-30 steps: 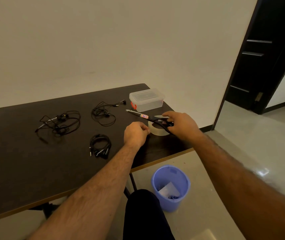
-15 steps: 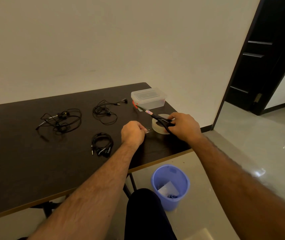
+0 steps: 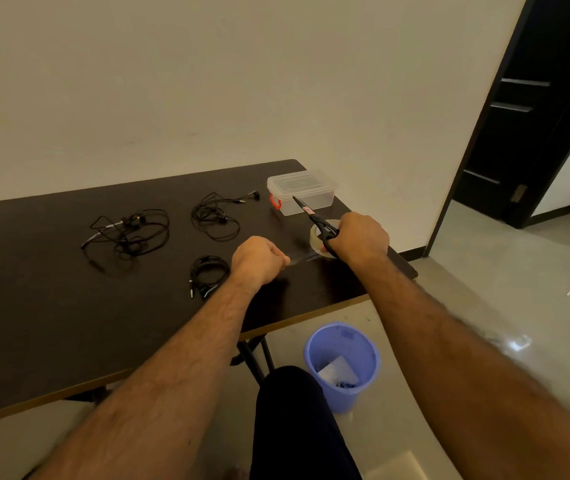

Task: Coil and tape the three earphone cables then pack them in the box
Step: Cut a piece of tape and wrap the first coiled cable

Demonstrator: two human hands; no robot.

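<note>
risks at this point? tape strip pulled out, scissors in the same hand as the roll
1. The right hand holds both scissors and tape roll; cutting may be awkward, and the roll could slip.
2. The thin strip pinched by the left hand could fold onto itself or stick to the table.

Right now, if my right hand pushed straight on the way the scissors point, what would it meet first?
Probably the clear lidded plastic box: the black scissors in the right hand aim at it, though depth is unclear.

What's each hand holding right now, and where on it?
Left hand pinches the free end of the tape strip pulled from the tape roll. Right hand grips the scissors by the handles, blades pointing at the box.
</note>
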